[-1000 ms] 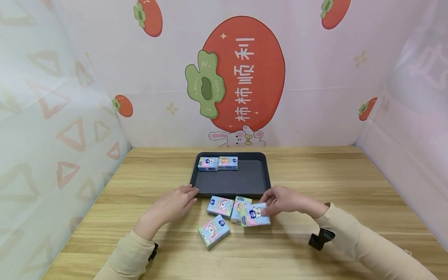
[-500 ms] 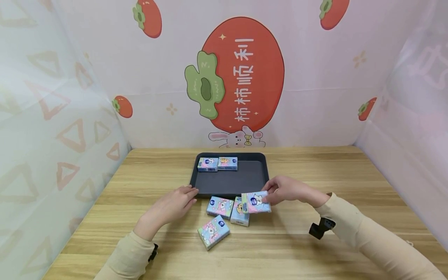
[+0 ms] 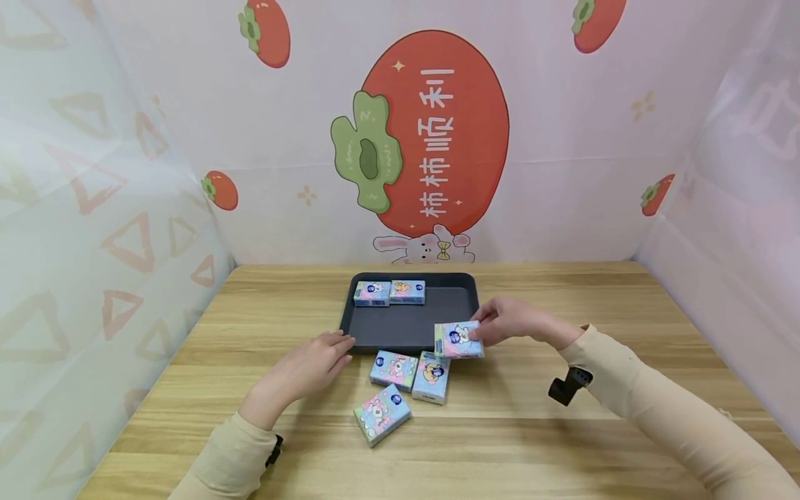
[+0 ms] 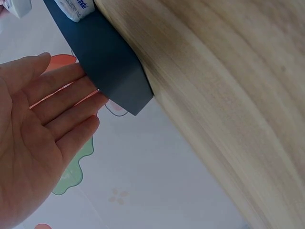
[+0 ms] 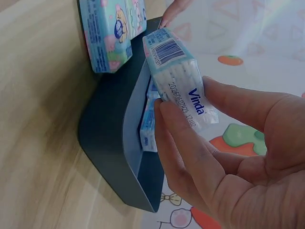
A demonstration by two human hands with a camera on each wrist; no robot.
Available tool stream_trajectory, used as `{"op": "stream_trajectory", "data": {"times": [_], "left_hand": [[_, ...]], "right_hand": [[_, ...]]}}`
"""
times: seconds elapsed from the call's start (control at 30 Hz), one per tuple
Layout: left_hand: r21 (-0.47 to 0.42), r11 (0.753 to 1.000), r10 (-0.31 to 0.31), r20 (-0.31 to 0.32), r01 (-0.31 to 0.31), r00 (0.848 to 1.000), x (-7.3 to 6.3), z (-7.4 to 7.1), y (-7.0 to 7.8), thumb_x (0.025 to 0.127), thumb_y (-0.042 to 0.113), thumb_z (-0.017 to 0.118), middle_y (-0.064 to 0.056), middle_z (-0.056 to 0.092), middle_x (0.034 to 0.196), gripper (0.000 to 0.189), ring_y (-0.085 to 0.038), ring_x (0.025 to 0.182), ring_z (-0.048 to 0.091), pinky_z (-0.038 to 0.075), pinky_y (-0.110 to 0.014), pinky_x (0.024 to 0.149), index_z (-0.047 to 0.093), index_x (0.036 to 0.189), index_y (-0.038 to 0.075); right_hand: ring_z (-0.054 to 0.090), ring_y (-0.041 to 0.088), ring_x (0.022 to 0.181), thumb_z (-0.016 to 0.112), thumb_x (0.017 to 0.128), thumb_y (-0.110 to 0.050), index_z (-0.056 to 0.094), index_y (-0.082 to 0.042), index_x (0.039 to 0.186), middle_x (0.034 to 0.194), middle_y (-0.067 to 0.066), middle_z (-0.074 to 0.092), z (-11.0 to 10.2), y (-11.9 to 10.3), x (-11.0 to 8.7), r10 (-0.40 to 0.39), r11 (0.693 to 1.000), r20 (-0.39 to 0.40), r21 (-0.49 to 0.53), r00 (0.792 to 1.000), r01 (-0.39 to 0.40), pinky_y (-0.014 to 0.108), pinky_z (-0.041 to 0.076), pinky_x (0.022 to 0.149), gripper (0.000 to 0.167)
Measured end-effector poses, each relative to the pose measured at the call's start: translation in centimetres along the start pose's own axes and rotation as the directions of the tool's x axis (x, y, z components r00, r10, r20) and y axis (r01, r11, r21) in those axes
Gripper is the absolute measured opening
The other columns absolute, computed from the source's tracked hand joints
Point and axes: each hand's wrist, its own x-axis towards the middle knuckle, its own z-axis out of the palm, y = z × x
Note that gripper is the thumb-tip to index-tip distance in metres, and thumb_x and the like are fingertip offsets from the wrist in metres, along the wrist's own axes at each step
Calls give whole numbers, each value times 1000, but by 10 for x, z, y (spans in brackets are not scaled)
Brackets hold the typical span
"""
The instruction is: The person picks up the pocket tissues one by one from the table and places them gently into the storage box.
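My right hand [image 3: 509,321] pinches a blue and pink tissue pack [image 3: 458,339] by its right end, above the near right part of the dark tray [image 3: 406,326]. In the right wrist view, thumb and fingers press on either side of the pack [image 5: 174,78], whose end reads Vinda. My left hand [image 3: 315,361] has its fingers straight, the tips at the tray's near left corner. In the left wrist view, these fingers [image 4: 71,102] touch the tray's wall [image 4: 112,62]. Two tissue packs [image 3: 371,293] lie side by side in the tray's far left corner.
Before the tray lie three more tissue packs: one flat on the left [image 3: 394,369], one upright in line beside it [image 3: 431,378], and a tilted one [image 3: 382,414] nearer. The wooden table [image 3: 531,444] ends at a printed cloth backdrop [image 3: 550,208].
My right hand has lifted the tissue pack away from the loose packs and carried it forward, over the tray's near edge. My left hand has stayed at the tray's corner.
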Motion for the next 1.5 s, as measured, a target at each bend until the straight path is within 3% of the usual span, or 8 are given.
{"op": "stream_trajectory", "data": {"times": [0.27, 0.63, 0.97, 1.5], "left_hand": [[6, 1000, 11, -17, -11, 1000, 0, 1, 0, 96, 20, 55, -19, 60, 126, 34, -32, 119, 56, 48, -46, 100, 62, 122, -1], [0, 1000, 16, -12, -16, 1000, 1, 1, 0, 96, 20, 54, -19, 60, 127, 34, -32, 120, 56, 48, -46, 100, 62, 123, -1], [-2, 1000, 7, -5, -7, 1000, 1, 1, 0, 96, 20, 55, -19, 59, 128, 35, -32, 120, 56, 48, -46, 100, 61, 123, -1], [-7, 1000, -6, 7, 6, 1000, 0, 0, 0, 97, 22, 54, -19, 58, 129, 35, -32, 122, 55, 47, -46, 101, 61, 124, 1]], "right_hand": [[67, 17, 83, 71, 85, -21, 60, 6, 115, 102, 14, 68, -10, -1, 10, 11, 1000, 24, 27, 1000, -11, 41, 57, 87, 41], [67, 17, 86, 69, 87, -23, 62, 3, 116, 107, 15, 67, -20, -4, 29, 45, 999, -9, -13, 999, -46, 36, 58, 86, 40], [67, 17, 85, 69, 88, -24, 62, 5, 117, 106, 16, 68, -23, -4, 43, 69, 997, -25, -31, 997, -70, 39, 55, 90, 41], [66, 19, 88, 68, 89, -24, 57, 6, 123, 114, 19, 66, -32, -1, 66, 124, 992, -76, -3, 989, -124, 39, 53, 94, 47]]}}
